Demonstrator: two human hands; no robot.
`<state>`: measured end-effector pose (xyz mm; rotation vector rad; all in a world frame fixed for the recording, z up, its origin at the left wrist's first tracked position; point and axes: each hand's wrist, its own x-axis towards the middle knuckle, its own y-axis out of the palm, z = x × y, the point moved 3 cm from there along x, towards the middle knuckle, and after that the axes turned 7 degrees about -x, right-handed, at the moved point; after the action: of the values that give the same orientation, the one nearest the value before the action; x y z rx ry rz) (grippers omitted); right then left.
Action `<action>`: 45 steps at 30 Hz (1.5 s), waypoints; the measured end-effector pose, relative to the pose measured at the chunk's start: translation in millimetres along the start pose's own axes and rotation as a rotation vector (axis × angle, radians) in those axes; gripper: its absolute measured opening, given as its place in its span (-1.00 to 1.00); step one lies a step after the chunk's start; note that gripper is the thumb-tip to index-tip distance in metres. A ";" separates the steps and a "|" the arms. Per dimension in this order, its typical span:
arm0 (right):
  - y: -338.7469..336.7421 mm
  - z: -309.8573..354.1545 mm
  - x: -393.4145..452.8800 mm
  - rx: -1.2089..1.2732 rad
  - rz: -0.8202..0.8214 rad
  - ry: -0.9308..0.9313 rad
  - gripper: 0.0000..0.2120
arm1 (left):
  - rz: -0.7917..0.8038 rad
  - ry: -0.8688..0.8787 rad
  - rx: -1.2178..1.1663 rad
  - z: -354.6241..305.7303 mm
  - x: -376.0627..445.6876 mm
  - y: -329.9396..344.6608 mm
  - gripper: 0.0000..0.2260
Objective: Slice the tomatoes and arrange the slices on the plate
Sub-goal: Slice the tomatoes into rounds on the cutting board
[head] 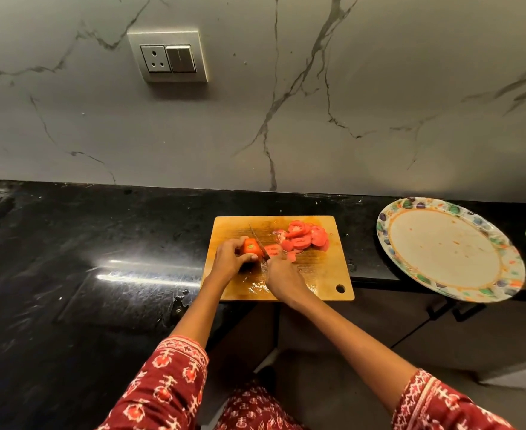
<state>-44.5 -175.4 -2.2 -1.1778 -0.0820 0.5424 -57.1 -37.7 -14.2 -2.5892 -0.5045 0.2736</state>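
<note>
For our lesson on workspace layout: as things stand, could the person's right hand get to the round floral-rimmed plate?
Probably yes. The floral-rimmed plate lies on that side, beyond the wooden cutting board, with nothing between. But the right hand grips the knife, so it must put that down first.

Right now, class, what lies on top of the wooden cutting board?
On the cutting board: a heap of tomato slices, a tomato gripped by the left hand, and a knife held by the right hand. The knife's handle is covered.
</note>
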 end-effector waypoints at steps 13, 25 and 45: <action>3.8 10.3 4.1 0.000 -0.035 -0.008 -0.75 | 0.025 0.012 0.070 -0.8 5.2 -0.4 -0.53; 9.6 12.2 22.3 0.015 -0.061 -0.033 -0.79 | 0.006 0.069 0.078 0.3 5.3 1.2 -0.53; 35.7 -3.6 16.8 -0.003 -0.041 -0.046 -0.80 | -0.069 0.057 0.050 6.3 10.1 3.6 -0.55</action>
<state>-41.6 -161.3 -39.2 -1.1646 -0.1468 0.5333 -48.6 -34.0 -22.5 -2.5177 -0.5588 0.1864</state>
